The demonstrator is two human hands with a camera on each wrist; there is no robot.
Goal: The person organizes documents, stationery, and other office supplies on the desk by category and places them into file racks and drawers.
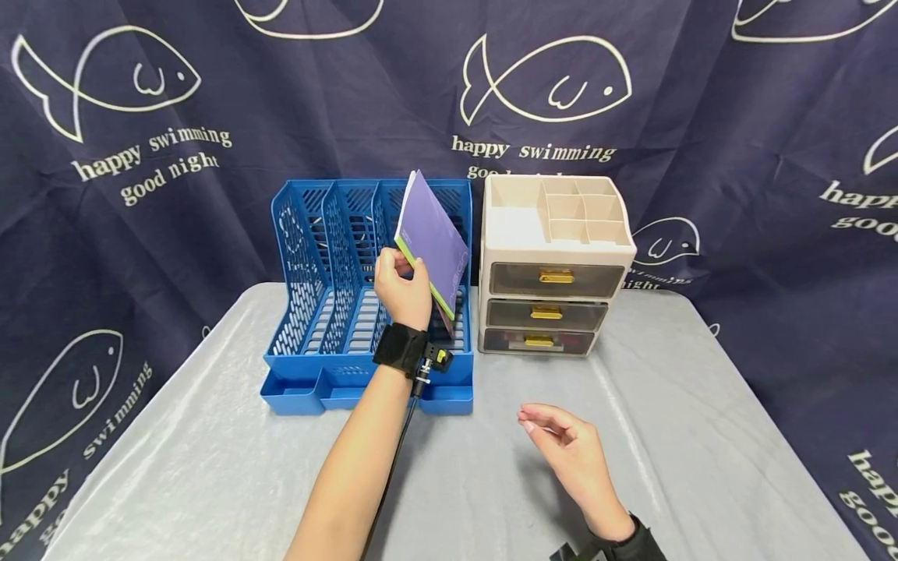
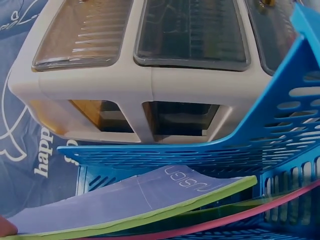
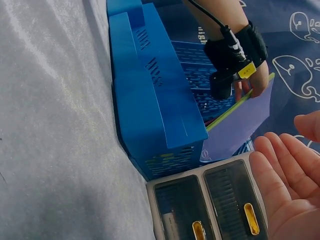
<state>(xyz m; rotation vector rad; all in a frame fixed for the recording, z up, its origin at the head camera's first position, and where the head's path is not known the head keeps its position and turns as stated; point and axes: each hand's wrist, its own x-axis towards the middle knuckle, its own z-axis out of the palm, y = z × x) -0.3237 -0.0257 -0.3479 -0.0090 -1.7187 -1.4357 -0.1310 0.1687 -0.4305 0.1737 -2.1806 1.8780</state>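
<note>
My left hand [image 1: 403, 288] pinches a purple notebook [image 1: 436, 238] by its lime-green edge, thumb on the near side. The notebook leans at a slant inside the rightmost slot of a blue file rack [image 1: 302, 364]. Beside it in that slot, a thin book with a pink edge [image 2: 235, 218] shows in the left wrist view. Only a fingertip of the left hand appears at that view's lower left corner. My right hand [image 1: 571, 452] hovers over the table front with loosely bent fingers and nothing in it; its palm [image 3: 292, 215] shows in the right wrist view.
To the right of the rack stands a cream drawer organizer [image 1: 559, 253] with three dark drawers, gold handles and a divided top. Small blue trays [image 1: 291, 397] line the rack's front. A light grey cloth [image 1: 182, 436] covers the table, and a navy fish-print curtain [image 1: 407, 117] hangs behind.
</note>
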